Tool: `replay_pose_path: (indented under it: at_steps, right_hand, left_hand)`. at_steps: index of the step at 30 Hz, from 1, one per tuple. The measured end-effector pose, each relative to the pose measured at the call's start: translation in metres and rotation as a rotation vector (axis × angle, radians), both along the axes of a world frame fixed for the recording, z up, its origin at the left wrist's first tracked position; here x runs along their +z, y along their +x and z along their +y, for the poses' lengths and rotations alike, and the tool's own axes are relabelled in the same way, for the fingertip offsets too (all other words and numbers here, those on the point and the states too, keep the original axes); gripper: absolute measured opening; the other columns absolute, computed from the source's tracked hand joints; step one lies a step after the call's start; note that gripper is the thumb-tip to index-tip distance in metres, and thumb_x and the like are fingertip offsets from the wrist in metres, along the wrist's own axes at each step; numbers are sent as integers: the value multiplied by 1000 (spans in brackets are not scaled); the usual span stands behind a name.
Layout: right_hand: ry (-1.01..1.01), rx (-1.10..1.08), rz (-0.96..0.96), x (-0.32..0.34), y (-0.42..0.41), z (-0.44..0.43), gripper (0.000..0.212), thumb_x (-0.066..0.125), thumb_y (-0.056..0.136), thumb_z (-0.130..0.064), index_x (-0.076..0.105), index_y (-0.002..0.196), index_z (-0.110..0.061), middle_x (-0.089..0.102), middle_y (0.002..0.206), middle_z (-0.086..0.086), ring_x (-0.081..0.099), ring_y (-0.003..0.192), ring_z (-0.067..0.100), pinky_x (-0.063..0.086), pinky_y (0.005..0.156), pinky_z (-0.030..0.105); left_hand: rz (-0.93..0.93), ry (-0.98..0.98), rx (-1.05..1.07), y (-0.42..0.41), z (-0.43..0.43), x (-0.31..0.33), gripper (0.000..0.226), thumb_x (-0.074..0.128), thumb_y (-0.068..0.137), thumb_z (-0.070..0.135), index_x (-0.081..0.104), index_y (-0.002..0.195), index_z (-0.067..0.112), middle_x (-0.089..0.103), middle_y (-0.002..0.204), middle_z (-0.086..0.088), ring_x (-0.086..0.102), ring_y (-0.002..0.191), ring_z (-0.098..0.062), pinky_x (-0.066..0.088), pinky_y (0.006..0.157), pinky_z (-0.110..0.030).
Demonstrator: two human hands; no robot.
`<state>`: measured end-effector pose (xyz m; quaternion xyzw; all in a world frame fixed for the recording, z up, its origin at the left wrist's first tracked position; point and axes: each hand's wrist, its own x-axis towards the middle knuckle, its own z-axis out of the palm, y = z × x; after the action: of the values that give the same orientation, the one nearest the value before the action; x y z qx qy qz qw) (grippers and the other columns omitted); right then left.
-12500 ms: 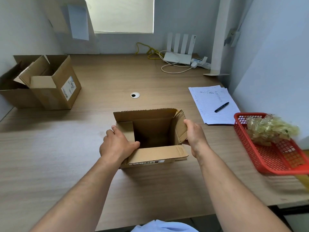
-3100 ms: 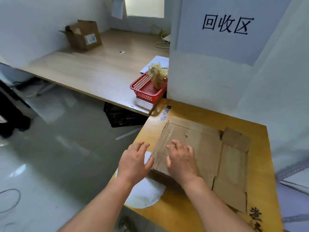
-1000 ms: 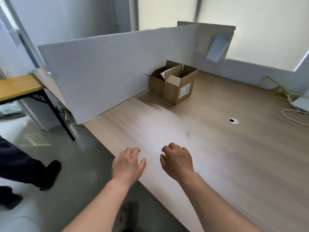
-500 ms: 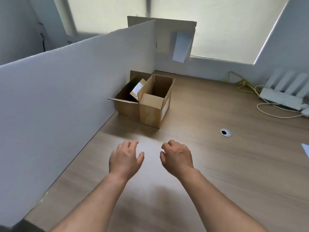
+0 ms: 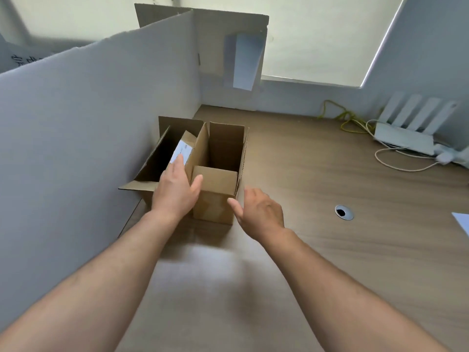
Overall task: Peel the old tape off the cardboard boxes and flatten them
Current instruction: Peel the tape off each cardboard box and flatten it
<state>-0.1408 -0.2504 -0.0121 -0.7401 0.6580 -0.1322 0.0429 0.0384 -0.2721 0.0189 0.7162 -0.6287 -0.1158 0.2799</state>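
- Compared with half a second back, both hands are being shoved way forward: from hanging over bare desk to being parked right at the boxes.
- near box is being kept upright on the desk, top flaps open, sitting at the left side close to the white partition.
- far box is being squeezed between the near box's left side and the partition, also open; a white label is being shown on a flap sticking up between the two.
- left hand is being laid over that middle flap, fingers straight and released, thumb spread toward the near front flap; nothing is being grasped.
- right hand is being held just beside the near box's right front corner, fingers loose and released; whether contact is being made can't be told.
- desk is being shared with a round cable hole, plus a white router and a yellow cable at the back right.
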Motion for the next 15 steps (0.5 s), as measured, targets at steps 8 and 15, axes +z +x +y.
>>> replay_pose_path:
  at_steps: [8,15]
  right_hand:
    - [129,-185,-189,8,10,-51,31,30,101,-27,50,113,-7,61,113,14,56,100,33,33,68,33]
    - [107,-363,-215,13,-36,-20,20,32,96,-14,42,113,-9,58,87,9,48,72,27,30,56,31]
  left_hand:
    - [90,88,-8,-3,-32,-13,46,49,99,34,43,141,16,46,144,-13,45,128,-31,47,89,-43]
    - [211,30,-84,-19,5,-13,48,36,100,48,51,134,18,57,131,-8,48,122,-26,39,86,-34]
